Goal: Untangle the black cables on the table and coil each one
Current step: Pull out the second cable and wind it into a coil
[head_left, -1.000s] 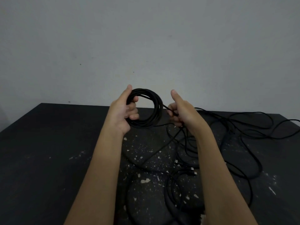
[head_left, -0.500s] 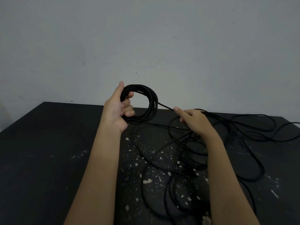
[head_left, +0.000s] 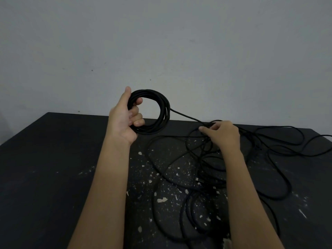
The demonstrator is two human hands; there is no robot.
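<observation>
The left hand (head_left: 124, 119) is raised above the far edge of the dark, white-flecked desk (head_left: 45, 168). Its fingers (head_left: 135, 111) curl through a round coil of thin black cable (head_left: 165, 112) and grip it, with the thumb lying straight up along the coil's left side. The coil stands upright in the air, clear of the desk, in front of the plain grey wall (head_left: 161, 42).

From the coil's right side a single taut strand of black cable (head_left: 186, 116) runs down and to the right to the right hand (head_left: 223, 136). That hand is low over the far part of the desk. Its fingers (head_left: 216, 125) are bent over the strand and pinch it against the thumb, just where the strand meets the loose tangle of black cables (head_left: 208, 178).

The tangle lies spread on the desk under and around the right forearm. Wide loops reach toward the right edge, and tighter loops lie nearer the front. How many separate cables make up the tangle cannot be told.
</observation>
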